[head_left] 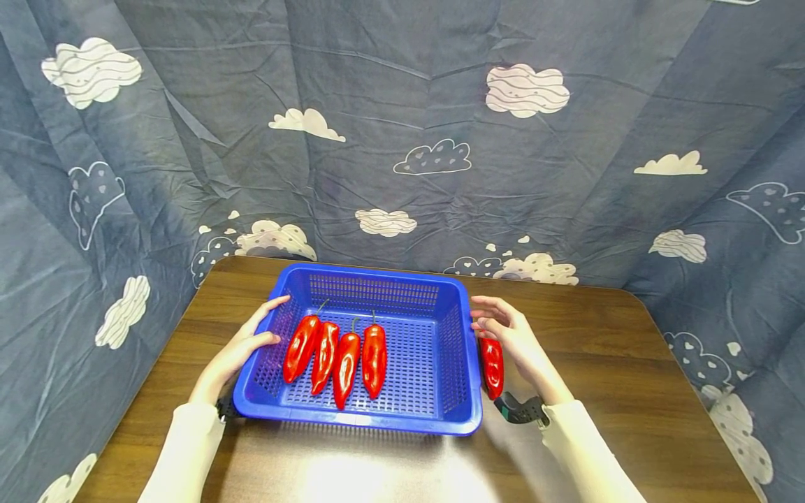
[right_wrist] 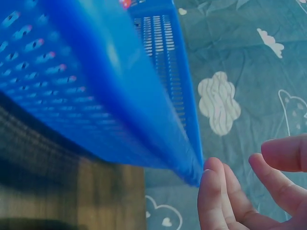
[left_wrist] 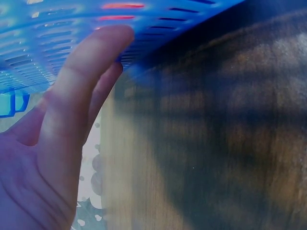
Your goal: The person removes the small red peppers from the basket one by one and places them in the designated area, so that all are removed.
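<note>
Over the bench (head_left: 616,363), we see a blue basket (head_left: 358,419). The left hand (head_left: 234,351) lays almost straight fingers against the basket's left side, probably to steady it; the right hand (head_left: 516,339) grips nothing, its fingers loosely bent near the right side, thumb apart. Four red peppers (head_left: 374,361) lie inside in a row, perhaps so none covers another; a fifth pepper (head_left: 493,368) is just outside, beside the right hand.

Wooden table (head_left: 629,391), blue basket (head_left: 358,419), red pepper (head_left: 493,367)

No word, label, brand, number or sign can be read — neither in the head view nor either wrist view.
</note>
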Demonstrator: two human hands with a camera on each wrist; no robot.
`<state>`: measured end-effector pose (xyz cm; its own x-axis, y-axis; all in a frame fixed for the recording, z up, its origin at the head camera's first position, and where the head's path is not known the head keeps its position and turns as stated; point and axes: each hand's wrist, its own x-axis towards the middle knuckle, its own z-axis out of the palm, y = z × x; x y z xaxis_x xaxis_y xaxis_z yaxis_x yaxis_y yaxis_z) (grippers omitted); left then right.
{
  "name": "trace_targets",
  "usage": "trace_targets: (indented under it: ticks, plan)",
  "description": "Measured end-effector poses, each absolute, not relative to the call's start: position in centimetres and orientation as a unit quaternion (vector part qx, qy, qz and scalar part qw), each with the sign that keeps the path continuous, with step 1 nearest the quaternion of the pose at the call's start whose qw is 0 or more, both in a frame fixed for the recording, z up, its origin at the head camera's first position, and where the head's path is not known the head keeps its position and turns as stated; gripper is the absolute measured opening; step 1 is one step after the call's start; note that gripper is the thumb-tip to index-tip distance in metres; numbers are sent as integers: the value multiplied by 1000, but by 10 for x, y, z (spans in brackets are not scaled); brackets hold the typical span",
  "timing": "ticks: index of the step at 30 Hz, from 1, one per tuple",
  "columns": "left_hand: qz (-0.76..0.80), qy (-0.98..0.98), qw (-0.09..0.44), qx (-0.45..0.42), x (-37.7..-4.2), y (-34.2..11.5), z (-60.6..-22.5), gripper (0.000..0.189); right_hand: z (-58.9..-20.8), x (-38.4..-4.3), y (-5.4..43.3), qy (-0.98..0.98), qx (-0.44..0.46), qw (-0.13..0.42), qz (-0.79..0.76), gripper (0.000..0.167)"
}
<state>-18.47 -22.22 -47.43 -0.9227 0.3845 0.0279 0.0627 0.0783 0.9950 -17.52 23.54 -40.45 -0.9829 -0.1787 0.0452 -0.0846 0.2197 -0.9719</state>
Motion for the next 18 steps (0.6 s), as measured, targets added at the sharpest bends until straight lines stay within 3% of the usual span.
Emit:
trace_targets:
  ticks: [18]
  plan:
    - [674,711,138,146,-184,-222,-474,68,-401,-183,204,771,-108,76,-623,40]
